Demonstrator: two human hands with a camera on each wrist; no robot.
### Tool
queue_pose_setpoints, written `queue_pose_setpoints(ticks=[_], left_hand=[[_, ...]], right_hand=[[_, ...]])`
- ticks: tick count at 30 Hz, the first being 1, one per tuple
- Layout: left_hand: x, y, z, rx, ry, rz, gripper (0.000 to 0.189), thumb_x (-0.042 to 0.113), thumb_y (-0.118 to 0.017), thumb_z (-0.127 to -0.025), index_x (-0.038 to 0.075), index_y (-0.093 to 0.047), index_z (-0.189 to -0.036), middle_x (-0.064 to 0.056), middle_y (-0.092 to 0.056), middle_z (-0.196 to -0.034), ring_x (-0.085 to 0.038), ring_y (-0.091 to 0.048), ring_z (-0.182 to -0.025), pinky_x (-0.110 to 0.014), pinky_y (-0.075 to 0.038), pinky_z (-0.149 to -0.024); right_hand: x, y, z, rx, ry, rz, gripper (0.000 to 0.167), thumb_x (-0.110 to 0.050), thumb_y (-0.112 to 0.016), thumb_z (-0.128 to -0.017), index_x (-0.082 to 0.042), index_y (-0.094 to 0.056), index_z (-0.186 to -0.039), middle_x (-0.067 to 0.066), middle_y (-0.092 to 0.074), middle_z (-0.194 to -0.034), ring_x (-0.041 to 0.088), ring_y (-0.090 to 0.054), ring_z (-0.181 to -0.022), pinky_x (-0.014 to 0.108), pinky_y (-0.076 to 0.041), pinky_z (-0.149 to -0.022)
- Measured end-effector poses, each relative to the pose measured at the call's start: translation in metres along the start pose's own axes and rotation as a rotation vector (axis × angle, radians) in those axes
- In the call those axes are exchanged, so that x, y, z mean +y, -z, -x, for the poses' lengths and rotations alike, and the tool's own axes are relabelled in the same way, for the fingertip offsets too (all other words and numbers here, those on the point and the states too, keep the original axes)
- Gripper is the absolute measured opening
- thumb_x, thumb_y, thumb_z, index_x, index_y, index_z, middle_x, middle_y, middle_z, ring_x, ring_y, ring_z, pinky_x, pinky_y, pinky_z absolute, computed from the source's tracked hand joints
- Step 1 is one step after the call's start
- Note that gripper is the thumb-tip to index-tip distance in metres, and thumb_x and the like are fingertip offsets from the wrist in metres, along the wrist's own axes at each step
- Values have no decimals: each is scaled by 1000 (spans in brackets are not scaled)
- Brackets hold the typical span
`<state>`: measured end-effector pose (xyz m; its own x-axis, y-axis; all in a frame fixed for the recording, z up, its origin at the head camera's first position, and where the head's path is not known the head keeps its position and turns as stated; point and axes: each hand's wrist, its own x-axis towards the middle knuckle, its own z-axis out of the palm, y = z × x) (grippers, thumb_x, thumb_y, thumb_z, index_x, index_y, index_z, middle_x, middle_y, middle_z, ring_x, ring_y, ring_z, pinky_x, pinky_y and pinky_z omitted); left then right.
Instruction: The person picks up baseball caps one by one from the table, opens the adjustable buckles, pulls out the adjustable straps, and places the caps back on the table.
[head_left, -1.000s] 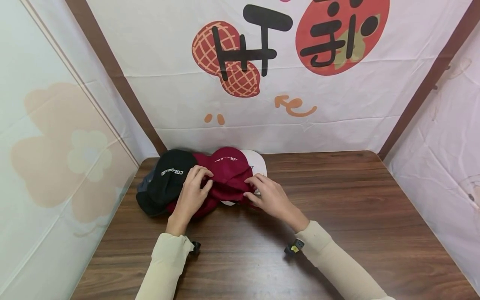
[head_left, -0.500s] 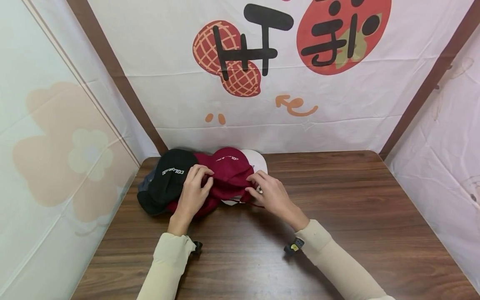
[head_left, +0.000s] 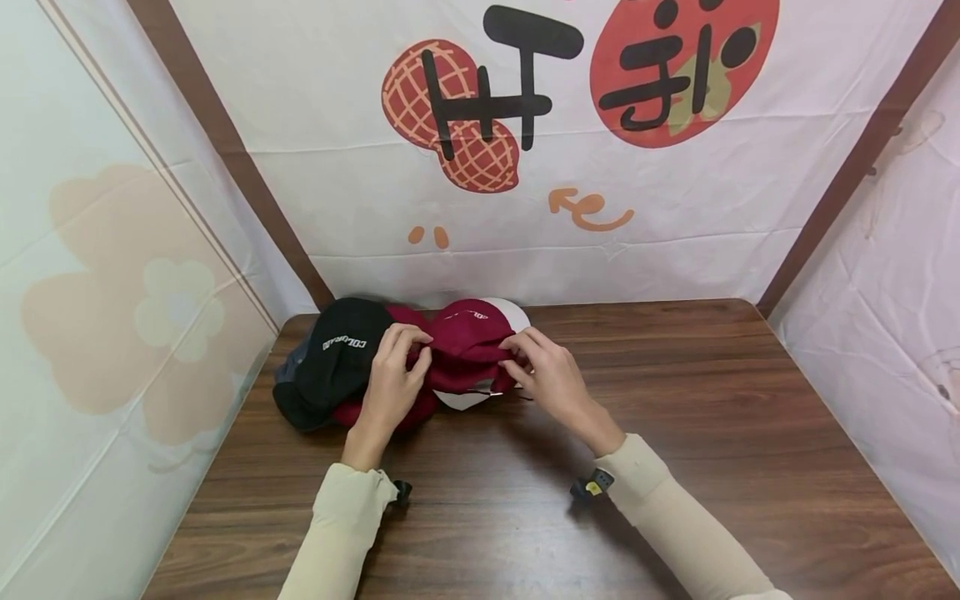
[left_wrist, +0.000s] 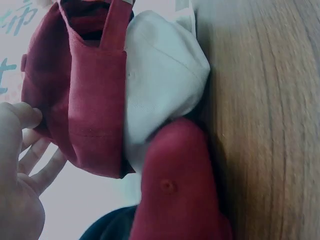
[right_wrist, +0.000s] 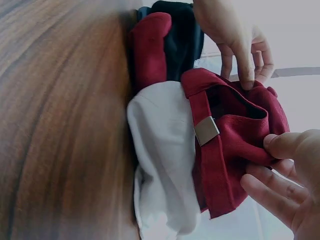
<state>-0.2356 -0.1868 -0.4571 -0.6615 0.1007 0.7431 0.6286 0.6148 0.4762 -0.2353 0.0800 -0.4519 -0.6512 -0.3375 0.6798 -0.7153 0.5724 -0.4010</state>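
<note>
A maroon baseball cap with white lettering is pinched on both sides by the two hands. My left hand holds its left side, thumb against the cloth in the left wrist view. On the right side my right hand pinches a fold of the crown. The back strap with its metal buckle shows in the right wrist view. A white cap lies directly beneath the maroon one; whether they touch, I cannot tell. Left of it sits a second maroon cap, partly hidden by my left hand in the head view.
A black cap with white lettering stands at the left of the row, with a dark blue cap partly behind it. The caps lie at the back left of the wooden table. A printed cloth wall rises behind.
The held maroon cap has shifted slightly right and its crown has turned, so its lettering sits further right. Both hands have moved a little right with it. More of the white cap's front edge shows.
</note>
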Motion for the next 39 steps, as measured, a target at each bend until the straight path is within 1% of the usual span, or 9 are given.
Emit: queue_pose_setpoints(ticks=[8, 15, 21, 24, 27, 29, 32, 35, 39], left_hand=[[11, -7, -6, 2, 4, 39, 12, -6, -68, -96, 1, -71, -105, -15, -66, -111, -28, -62, -107, -28, -50, -90], [19, -14, -9, 0, 4, 73, 12, -6, -68, -97, 1, -70, -107, -14, -65, -111, -26, -65, -104, -27, -55, -93], [28, -22, -14, 16, -21, 112, 14, -7, -66, -97, 0, -70, -107, -14, -65, -110, -24, -67, -92, -32, -58, -84], [32, -25, -15, 20, -31, 121, 14, -8, -66, -97, 1, -70, -107, -14, -66, -109, -24, -67, -91, -25, -55, -84], [36, -29, -16, 14, -26, 134, 15, -8, -66, -97, 1, -70, -108, -14, -66, -110, -23, -67, -94, -18, -54, -86], [38, -31, -17, 7, -17, 152, 14, -8, -66, -97, 1, -69, -108, -13, -66, -111, -23, -67, -98, -21, -57, -87], [42, -36, -17, -2, -3, 194, 15, -8, -66, -97, 0, -69, -108, -13, -66, -111, -23, -67, -102, -36, -63, -87], [44, -40, -18, -6, 2, 227, 14, -9, -66, -97, 0, -69, -108, -14, -66, -110, -24, -67, -102, -48, -64, -85], [47, -44, -18, -4, 2, 245, 14, -8, -67, -97, 0, -70, -108, -13, -66, -109, -24, -68, -101, -48, -64, -85]], right_hand=[[-1, 17, -3, 50, -30, -11, 20, -8, -84, -91, -11, -74, -109, 1, -67, -95, 13, -67, -75, 31, -58, -66], [-2, 30, -3, 108, -30, -7, 21, -6, -85, -90, -10, -75, -108, 2, -67, -95, 13, -68, -77, 31, -59, -66], [-4, 42, 0, 143, -24, 4, 21, -7, -85, -89, -10, -76, -108, 3, -68, -96, 15, -66, -76, 35, -59, -63], [-7, 50, 2, 155, -23, 0, 22, -7, -85, -89, -10, -76, -109, 3, -67, -96, 16, -65, -74, 38, -59, -61], [-8, 57, 4, 169, -19, -3, 22, -7, -85, -89, -10, -76, -109, 3, -67, -95, 15, -64, -73, 37, -59, -60], [-9, 60, 4, 180, -14, -4, 22, -6, -86, -88, -10, -77, -108, 3, -67, -94, 15, -63, -71, 34, -58, -58], [-10, 65, 5, 196, -7, -9, 22, -5, -86, -88, -10, -77, -107, 2, -67, -91, 14, -63, -70, 30, -55, -56], [-11, 70, 6, 209, -4, -13, 20, -5, -85, -87, -10, -77, -105, 2, -67, -90, 14, -63, -69, 30, -54, -55], [-13, 76, 6, 221, -5, -16, 18, -5, -84, -88, -10, -77, -104, 2, -68, -90, 12, -62, -69, 29, -54, -55]])
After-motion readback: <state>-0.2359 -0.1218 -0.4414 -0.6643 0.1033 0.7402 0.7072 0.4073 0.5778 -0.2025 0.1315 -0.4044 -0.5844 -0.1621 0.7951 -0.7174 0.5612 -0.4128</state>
